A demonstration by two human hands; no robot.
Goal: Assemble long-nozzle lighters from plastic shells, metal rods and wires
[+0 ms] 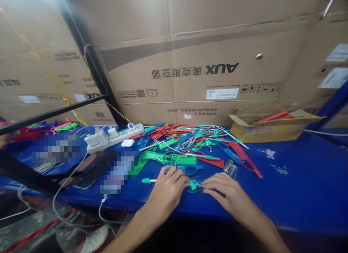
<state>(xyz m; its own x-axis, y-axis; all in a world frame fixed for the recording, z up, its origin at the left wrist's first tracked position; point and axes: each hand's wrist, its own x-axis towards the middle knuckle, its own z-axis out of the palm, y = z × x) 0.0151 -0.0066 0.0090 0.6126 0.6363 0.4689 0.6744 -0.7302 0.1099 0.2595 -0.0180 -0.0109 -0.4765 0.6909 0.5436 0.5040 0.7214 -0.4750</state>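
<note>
My left hand (170, 184) is closed over the left part of a long-nosed lighter's blue half-shell (194, 198), low over the front of the table. A green trigger piece (193, 186) and thin white wires show in the shell between my hands. From behind my left hand a metal tube (153, 180) sticks out to the left, with a green tip (146, 180). At the shell's right end, my right hand (227, 189) pinches with thumb and fingers; what lies in the pinch is partly hidden. Small clear plastic parts (231, 168) lie just beyond it.
Behind my hands lies a pile of green, red and blue lighter shells (185, 160), metal tubes and wires. A cardboard box (268, 131) stands back right. To the left are a power strip (114, 137), a white earphone case (127, 143), phones (118, 173) and a black post (95, 64).
</note>
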